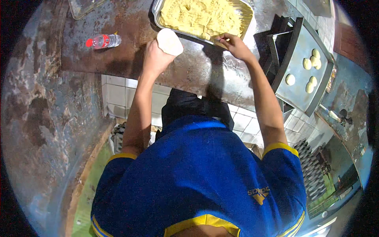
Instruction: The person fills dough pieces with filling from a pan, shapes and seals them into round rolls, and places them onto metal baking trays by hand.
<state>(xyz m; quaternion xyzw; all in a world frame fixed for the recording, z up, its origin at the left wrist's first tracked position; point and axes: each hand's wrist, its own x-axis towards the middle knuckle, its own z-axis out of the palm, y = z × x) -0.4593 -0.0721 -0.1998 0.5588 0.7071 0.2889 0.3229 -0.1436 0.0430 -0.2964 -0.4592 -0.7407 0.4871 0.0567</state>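
Note:
A flat, pale round of dough (170,42) lies over the fingers of my left hand (154,59), which holds it just below the left corner of a metal tray (185,34). Yellow, mashed-looking filling (201,17) is heaped in the tray, its surface rough and ridged. At the tray's near edge, my right hand (236,46) is closed in a pinch. A thin brownish thing shows at its fingertips, too small to make out.
A clear plastic bottle with a red cap (106,41) lies on its side at the left of the worn table (118,63). To the right, a baking sheet (299,89) on a dark metal stand carries several dough balls (314,61). Another tray (85,7) sits at the far left.

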